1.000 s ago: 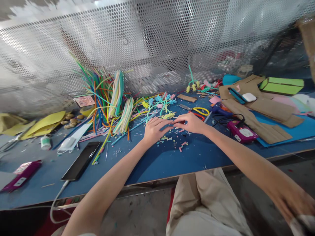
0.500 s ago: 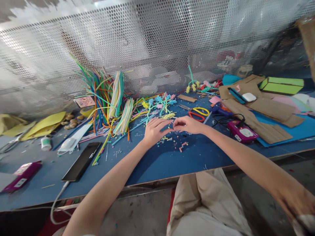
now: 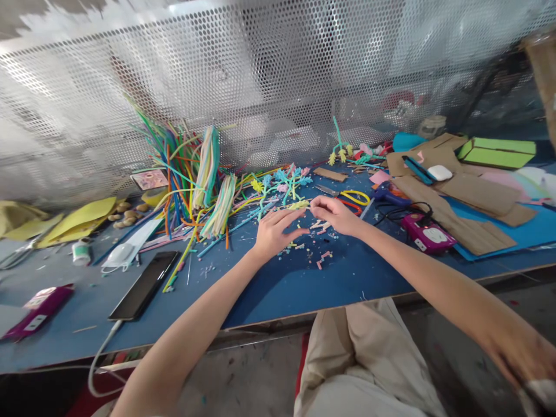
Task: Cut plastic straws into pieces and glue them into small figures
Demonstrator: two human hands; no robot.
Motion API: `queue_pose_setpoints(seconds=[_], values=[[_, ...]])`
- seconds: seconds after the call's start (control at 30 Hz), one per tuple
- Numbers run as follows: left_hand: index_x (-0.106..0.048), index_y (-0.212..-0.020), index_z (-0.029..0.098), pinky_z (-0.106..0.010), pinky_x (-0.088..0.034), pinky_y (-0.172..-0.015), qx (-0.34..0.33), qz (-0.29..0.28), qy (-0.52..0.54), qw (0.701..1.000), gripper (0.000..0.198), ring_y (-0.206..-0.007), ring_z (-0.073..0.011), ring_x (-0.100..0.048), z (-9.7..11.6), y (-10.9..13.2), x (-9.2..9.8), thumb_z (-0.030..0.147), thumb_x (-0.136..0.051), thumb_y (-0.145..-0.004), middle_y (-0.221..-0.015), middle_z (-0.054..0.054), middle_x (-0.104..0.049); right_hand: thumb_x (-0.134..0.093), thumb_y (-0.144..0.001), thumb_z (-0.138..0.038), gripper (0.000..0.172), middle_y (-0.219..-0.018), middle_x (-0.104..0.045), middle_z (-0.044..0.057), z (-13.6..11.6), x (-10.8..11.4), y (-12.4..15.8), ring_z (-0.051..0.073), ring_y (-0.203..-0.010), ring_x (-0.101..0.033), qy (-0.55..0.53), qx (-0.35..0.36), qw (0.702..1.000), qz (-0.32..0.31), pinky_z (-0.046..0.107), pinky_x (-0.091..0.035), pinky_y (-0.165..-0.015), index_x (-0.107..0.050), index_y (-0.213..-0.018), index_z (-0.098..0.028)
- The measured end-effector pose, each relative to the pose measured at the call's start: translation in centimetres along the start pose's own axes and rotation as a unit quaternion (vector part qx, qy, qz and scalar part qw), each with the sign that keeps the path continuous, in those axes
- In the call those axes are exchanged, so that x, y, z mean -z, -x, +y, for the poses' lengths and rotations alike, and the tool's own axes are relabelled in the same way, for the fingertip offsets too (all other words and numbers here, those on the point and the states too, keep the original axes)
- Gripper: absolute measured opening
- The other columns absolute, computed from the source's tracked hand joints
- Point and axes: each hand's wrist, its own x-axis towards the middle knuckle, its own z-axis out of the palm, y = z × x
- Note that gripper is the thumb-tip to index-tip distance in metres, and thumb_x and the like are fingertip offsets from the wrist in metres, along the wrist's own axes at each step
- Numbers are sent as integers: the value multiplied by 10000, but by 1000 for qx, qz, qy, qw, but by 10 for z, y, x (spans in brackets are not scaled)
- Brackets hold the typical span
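Observation:
My left hand (image 3: 279,233) hovers low over the blue table, fingers stretched to the right and thumb apart below them. Nothing shows between its fingertips. Just right of it, my right hand (image 3: 333,213) has its fingers curled together in a pinch; what they hold, if anything, is hidden. Small cut pieces of pipe cleaner (image 3: 323,258) in pink, yellow and blue lie scattered below the hands. Behind them is a cluster of pipe-cleaner flower stems (image 3: 284,180) in blue, pink, yellow and green. Scissors (image 3: 354,197) with yellow and red handles lie just beyond my right hand.
Bundles of pipe cleaners (image 3: 206,168) stand back left. A phone (image 3: 145,285) on a cable and a white bottle (image 3: 81,253) lie left. To the right are a glue gun (image 3: 390,194), a purple power strip (image 3: 428,231) and cardboard (image 3: 456,217). Perforated metal mesh (image 3: 282,75) rises behind.
My right hand has moved slightly up and away from the left fingertips, leaving a small gap. My left hand stays almost in place.

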Motion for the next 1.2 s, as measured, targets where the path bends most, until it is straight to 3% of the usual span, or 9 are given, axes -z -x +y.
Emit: queue_pose_setpoints(seconds=[0.1,0.2,0.33,0.5,0.97,1.2], values=[[-600,-1387,236,-276,-534,-743,35,-8,53,998,571,-614,-92,-556,1,1,-2,492,-721,-890,-1036,-52,-747,-606,-951,-464,267,-837,-580,12,1,2,-2,134,-726,-490,28,15,997,65,284,-429,-695,-599,-936,-197],[-572,-1427,243,-265,-527,-713,56,-14,129,990,606,-578,-71,-481,3,1,-4,469,-731,-887,-994,-41,-715,-643,-929,-468,281,-904,-670,34,1,0,-2,144,-749,-548,75,24,993,83,301,-455,-723,-665,-987,-194],[-522,-1479,249,-249,-511,-632,89,-54,240,965,725,-617,-77,-470,7,0,-8,511,-757,-845,-1041,-69,-654,-684,-900,-465,272,-864,-695,20,-1,-5,1,140,-678,-526,148,53,980,121,298,-440,-660,-703,-992,-209],[-464,-1524,270,-252,-526,-632,105,-82,296,946,825,-667,-86,-477,5,4,-12,573,-756,-815,-1166,-116,-602,-686,-902,-462,248,-789,-679,12,-3,-6,2,140,-636,-494,208,86,956,190,305,-412,-626,-719,-914,-217],[-439,-1542,260,-258,-532,-642,100,-102,306,941,887,-679,-89,-487,3,5,-12,652,-727,-800,-1176,-122,-603,-587,-930,-344,146,-812,-652,18,-5,-3,3,158,-691,-507,232,102,956,148,314,-420,-678,-636,-871,-220],[-491,-1503,271,-252,-524,-657,143,-100,376,910,817,-679,-78,-484,4,5,-14,606,-754,-806,-1179,-106,-582,-569,-939,-286,92,-817,-614,13,-9,-3,3,161,-735,-506,266,123,944,149,312,-407,-725,-587,-874,-222]])
